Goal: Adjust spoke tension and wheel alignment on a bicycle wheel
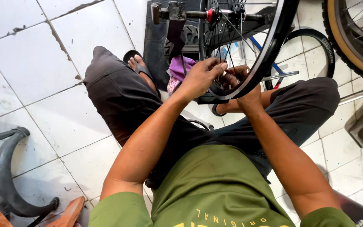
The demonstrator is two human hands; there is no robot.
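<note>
Your green shirt fills the foreground; left hand pinches shut on spokes inside the black wheel rim. Right hand grips that rim, fingers mostly hidden. Looks like spoke adjusting; steady rim, small turns.

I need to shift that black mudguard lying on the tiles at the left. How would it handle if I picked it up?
The mudguard looks thin and long, so probably light and somewhat springy. Its curve rests on the tiles, so it may rock or slide if pushed.

Green shirt, dark trousers, sandals
</note>
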